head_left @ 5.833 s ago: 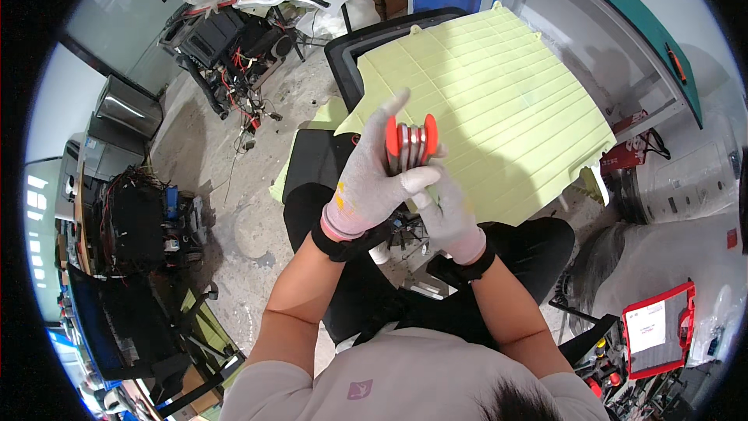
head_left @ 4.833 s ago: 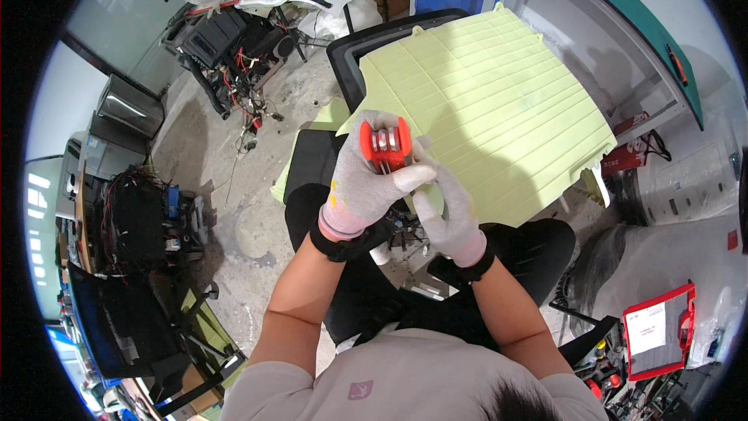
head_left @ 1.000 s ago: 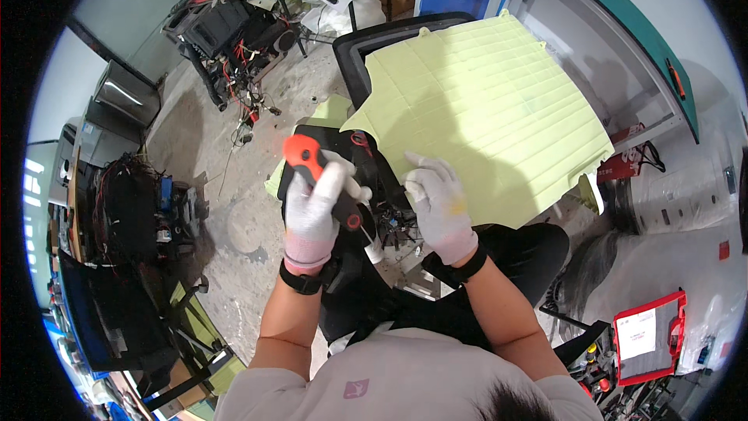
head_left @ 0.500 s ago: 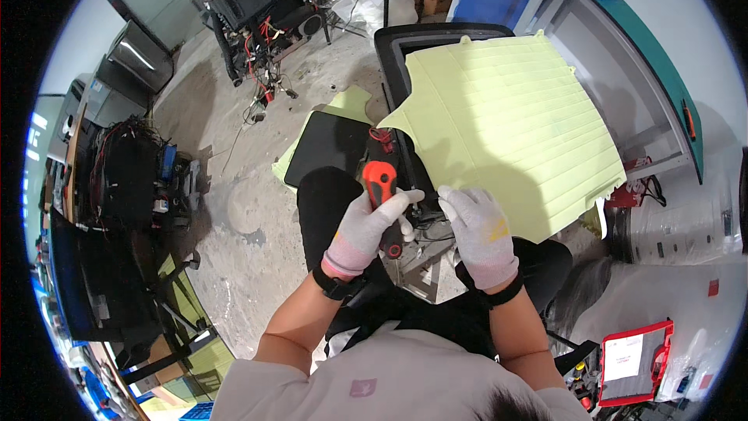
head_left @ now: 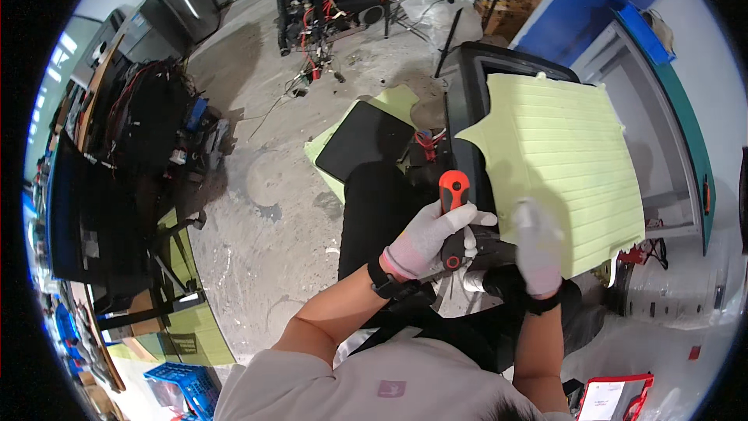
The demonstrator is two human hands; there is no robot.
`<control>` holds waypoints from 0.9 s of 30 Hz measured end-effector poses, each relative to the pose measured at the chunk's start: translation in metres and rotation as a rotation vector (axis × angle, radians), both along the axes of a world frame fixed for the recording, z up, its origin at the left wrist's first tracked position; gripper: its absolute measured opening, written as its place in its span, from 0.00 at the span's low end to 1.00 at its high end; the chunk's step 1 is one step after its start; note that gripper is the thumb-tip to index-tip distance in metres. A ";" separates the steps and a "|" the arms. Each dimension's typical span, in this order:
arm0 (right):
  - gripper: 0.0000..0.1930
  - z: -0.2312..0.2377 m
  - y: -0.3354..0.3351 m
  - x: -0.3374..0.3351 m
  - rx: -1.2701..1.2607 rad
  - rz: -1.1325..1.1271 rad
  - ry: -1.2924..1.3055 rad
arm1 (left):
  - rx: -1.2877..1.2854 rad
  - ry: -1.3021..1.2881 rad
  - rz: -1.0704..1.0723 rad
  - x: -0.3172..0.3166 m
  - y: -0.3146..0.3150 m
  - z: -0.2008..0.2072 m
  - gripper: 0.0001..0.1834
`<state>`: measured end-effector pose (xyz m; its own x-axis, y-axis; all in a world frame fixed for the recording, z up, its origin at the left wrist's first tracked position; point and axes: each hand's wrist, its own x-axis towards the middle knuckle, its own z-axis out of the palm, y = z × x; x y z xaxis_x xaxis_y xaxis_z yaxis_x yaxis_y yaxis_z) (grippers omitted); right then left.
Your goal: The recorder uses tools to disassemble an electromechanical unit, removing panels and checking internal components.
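My left hand (head_left: 431,238), in a whitish glove, is closed round a red-and-black hand tool (head_left: 454,189) with a rounded red end; its exact kind is not plain. The tool stands upright in the picture, and its black lower end with a red ring shows below my fingers. My gloved right hand (head_left: 539,245) is over the near edge of a pale yellow-green ribbed pad (head_left: 573,148), its fingers smeared by motion. Under the pad is a black frame-like part (head_left: 467,62). Red wires (head_left: 428,143) lie beside that part, beyond the tool.
On the floor at left lies a black flat panel (head_left: 366,140) on another yellow-green sheet (head_left: 399,100). Wired machinery (head_left: 323,8) stands at the far side. A green-topped bench (head_left: 697,132) stands at right. A red case (head_left: 615,399) and a blue crate (head_left: 187,386) are near me.
The view has swung left, so things sit farther right. My right hand has moved from beside the tool onto the pad. My left hand still holds the red-and-black tool.
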<state>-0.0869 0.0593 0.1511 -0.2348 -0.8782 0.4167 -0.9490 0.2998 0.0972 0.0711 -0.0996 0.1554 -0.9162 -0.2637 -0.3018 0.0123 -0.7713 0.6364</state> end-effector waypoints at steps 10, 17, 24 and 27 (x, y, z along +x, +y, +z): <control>0.09 0.038 -0.025 0.076 -0.152 0.034 -0.743 | 0.663 0.415 -0.075 0.030 -0.010 -0.047 0.42; 0.22 0.008 -0.055 0.098 0.075 0.163 -0.580 | 0.581 0.356 0.123 0.048 -0.009 -0.060 0.42; 0.15 0.025 -0.054 0.098 -0.194 0.022 -0.801 | 0.588 0.380 0.124 0.044 -0.024 -0.049 0.42; 0.14 0.031 -0.049 0.098 -0.291 -0.038 -0.859 | 0.518 0.368 0.126 0.039 -0.027 -0.036 0.48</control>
<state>0.0115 0.0107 0.1826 -0.5936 -0.7512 0.2889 -0.6487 0.2341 -0.7242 0.1103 -0.1266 0.1193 -0.9557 -0.2802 -0.0903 0.2690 -0.9558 0.1190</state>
